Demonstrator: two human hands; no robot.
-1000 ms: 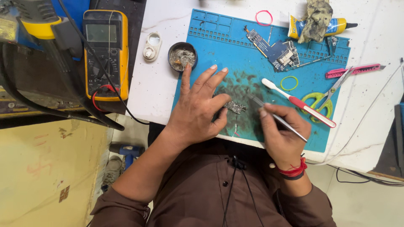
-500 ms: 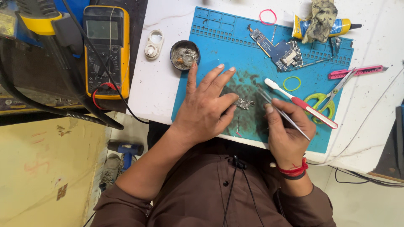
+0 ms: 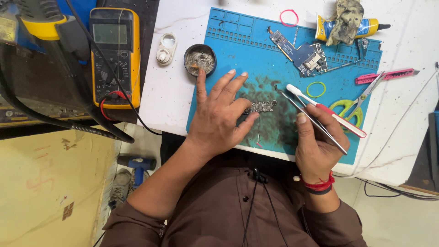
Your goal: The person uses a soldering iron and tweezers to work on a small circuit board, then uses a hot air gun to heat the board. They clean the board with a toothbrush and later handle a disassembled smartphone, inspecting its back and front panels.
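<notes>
- Hands first: our left hand [image 3: 218,120] lies flat on the blue mat [image 3: 242,50], fingers spread wide, its thumb side touching the small circuit board [image 3: 259,107] — nothing is gripped.
- Our right hand [image 3: 318,146] pinches a pair of tweezers [image 3: 307,114] between thumb and fingers, tips pointing up-left, just beside the board.
- Right next to that hand we see a red-and-white brush [image 3: 327,112] and green scissors [image 3: 350,106].
- Farther off sit a round tin [image 3: 200,59] by the left fingertips, a larger circuit board [image 3: 302,52], and a glue tube [image 3: 361,27] under a rag.
- Off the table's left edge — a yellow meter [image 3: 114,57].
</notes>
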